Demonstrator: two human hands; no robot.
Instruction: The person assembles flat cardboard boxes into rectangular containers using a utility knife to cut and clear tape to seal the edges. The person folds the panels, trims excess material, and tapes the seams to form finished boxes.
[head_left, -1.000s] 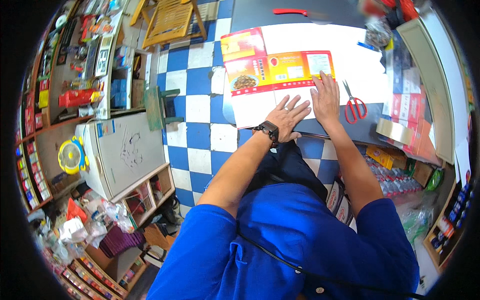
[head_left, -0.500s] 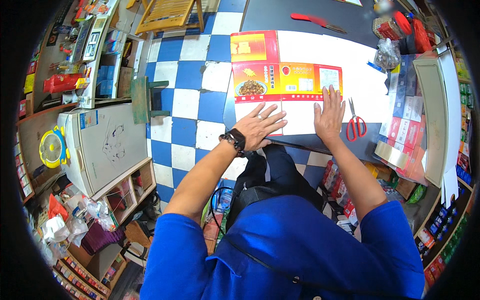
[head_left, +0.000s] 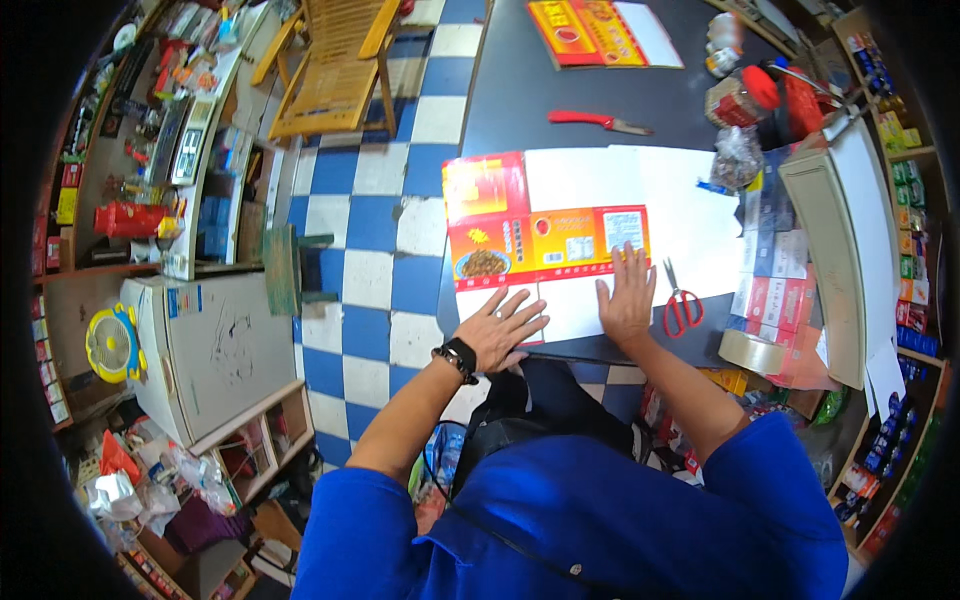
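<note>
A flattened red and yellow printed carton (head_left: pixel 590 228) lies on the dark table, with a bowl of food pictured on it and blank white panels around the print. My left hand (head_left: pixel 498 330) rests on its near left edge, fingers spread, the thumb partly over the edge. My right hand (head_left: pixel 628 300) lies flat on the near right part, fingertips on the print. Just right of that hand are red-handled scissors (head_left: pixel 682 310), blades slightly apart. Beyond the carton lies a red-handled knife (head_left: pixel 598 121). Neither hand holds anything.
Another printed carton piece (head_left: pixel 600 35) lies at the table's far end. On the right stand a red-lidded jar (head_left: pixel 740 97), a plastic bag (head_left: pixel 737 158), a tape roll (head_left: pixel 752 353) and stacked boxes (head_left: pixel 780 290). A wooden chair (head_left: pixel 335 70) and green stool (head_left: pixel 282 270) stand left.
My view has tilted toward the far end, so the table sits lower in the picture and the second carton piece shows fully. Both hands stay flat on the carton.
</note>
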